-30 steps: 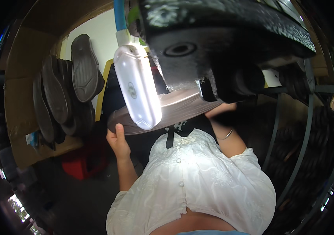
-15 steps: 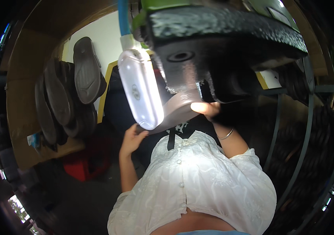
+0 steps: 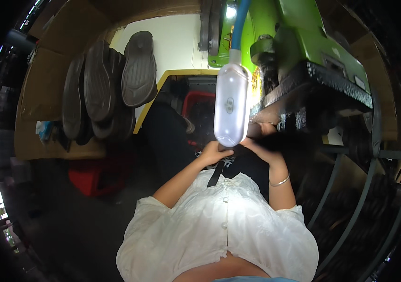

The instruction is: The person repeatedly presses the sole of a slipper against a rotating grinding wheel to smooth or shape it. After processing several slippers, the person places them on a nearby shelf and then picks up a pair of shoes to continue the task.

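Note:
A grey-brown shoe sole (image 3: 255, 129) is partly visible under the green machine's dark head (image 3: 313, 89); a hanging lamp covers much of it. My left hand (image 3: 212, 154) is closed on the sole's near end, thumb on top, just below the lamp. My right hand (image 3: 264, 151) grips the sole from the right side, beside the machine head, with some fingers hidden. The long white lamp (image 3: 232, 105) hangs from a blue cable directly above my hands.
Several grey-brown soles (image 3: 99, 82) lie on the cardboard-edged bench at the left. A red stool (image 3: 90, 178) stands below them. Behind the lamp is a red crate (image 3: 195, 105). Metal racks (image 3: 355, 207) with dark items stand at the right.
The view has shifted, so the machine and lamp appear farther right. My hands have come closer together, and the sole, earlier stretched out between them, is now mostly hidden behind the lamp.

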The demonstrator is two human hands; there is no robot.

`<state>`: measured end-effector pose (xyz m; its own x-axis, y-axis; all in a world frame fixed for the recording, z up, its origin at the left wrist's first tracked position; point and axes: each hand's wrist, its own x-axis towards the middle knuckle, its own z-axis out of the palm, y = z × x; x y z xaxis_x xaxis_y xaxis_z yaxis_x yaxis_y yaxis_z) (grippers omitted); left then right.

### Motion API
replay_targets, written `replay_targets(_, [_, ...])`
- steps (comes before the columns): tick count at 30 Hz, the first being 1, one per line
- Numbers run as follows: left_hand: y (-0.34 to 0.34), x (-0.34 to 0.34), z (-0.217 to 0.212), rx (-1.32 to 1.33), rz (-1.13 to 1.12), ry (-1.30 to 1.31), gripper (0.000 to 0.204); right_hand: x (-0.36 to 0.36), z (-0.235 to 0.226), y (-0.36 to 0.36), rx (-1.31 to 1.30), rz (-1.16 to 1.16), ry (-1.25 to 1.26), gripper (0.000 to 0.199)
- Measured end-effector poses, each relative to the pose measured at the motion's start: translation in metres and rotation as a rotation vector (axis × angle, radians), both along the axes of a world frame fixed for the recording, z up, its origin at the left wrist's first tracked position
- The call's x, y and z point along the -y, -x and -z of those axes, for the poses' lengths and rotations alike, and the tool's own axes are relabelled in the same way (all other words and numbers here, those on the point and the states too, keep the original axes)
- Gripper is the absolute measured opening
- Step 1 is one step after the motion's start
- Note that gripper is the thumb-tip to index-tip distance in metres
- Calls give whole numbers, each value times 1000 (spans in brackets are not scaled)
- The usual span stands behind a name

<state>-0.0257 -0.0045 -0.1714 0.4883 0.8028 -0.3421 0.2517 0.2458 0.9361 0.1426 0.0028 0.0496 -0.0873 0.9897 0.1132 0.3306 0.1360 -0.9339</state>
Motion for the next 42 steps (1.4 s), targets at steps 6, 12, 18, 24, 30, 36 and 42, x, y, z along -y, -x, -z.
replay_targets(6, [69, -41, -96, -19, -569, -259, 36, 30, 53, -63, -329, 97, 168, 39])
replay_targets(12, [38, -34, -135, 582, -850, -160, 91, 59, 81, 28, -517, 280, 61, 38])
replay_targets(18, [48, -65, -210, 182, -590, -568, 92, 30, 53, 56, -270, -178, -234, 68])
replay_targets(24, [116, -160, -239, -972, -729, -828, 57, 27, 73, 30, -249, -128, -111, 49])
replay_targets(30, [107, -201, -213, -1391, -598, -701, 26, 44, 105, 4, -316, 54, 8, 37])
replay_targets(36, [34, -226, -192, -809, -475, -912, 40, 45, 112, -13, -363, 155, 102, 29])
replay_targets(42, [-1, -267, -175, -450, -505, -725, 48, 37, 107, 1, -349, 62, 53, 27])
